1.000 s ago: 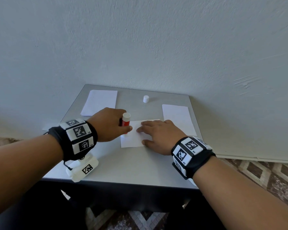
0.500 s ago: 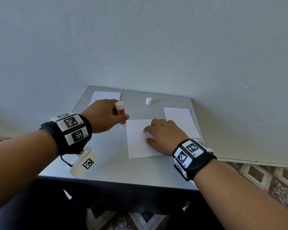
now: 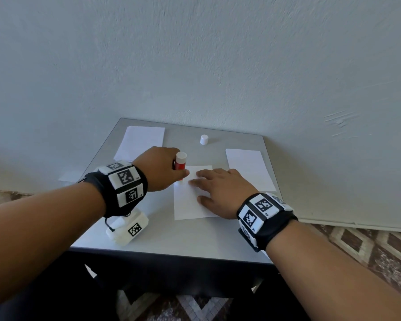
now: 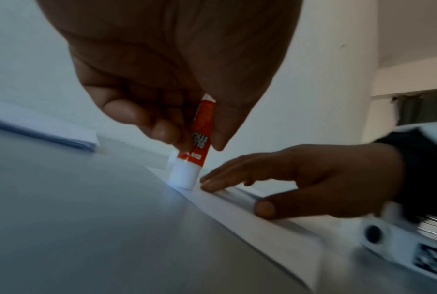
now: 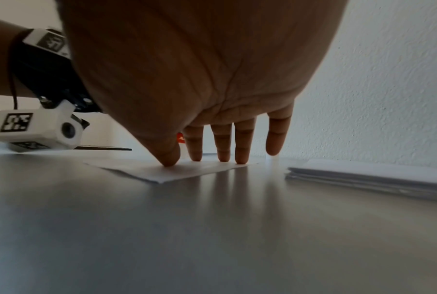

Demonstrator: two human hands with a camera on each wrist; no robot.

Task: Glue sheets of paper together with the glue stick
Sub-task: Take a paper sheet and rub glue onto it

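Note:
A red and white glue stick (image 3: 180,163) (image 4: 196,143) stands tip down on the left edge of a white sheet (image 3: 190,202) (image 5: 172,172) in the middle of the grey table (image 3: 195,237). My left hand (image 3: 160,170) (image 4: 177,111) grips the stick between thumb and fingers. Flat on the same sheet lies my right hand (image 3: 220,192) (image 5: 212,123), its straight fingers (image 4: 227,180) pressing the paper down just right of the stick.
The white glue cap (image 3: 204,139) stands at the back of the table. A paper stack (image 3: 140,142) lies at the back left, another paper stack (image 3: 249,169) (image 5: 378,175) at the right. A wall rises right behind the table.
The left hand has brought the glue stick from beside the sheet onto its left edge. The right hand still presses the sheet, which now lies more upright than a second ago.

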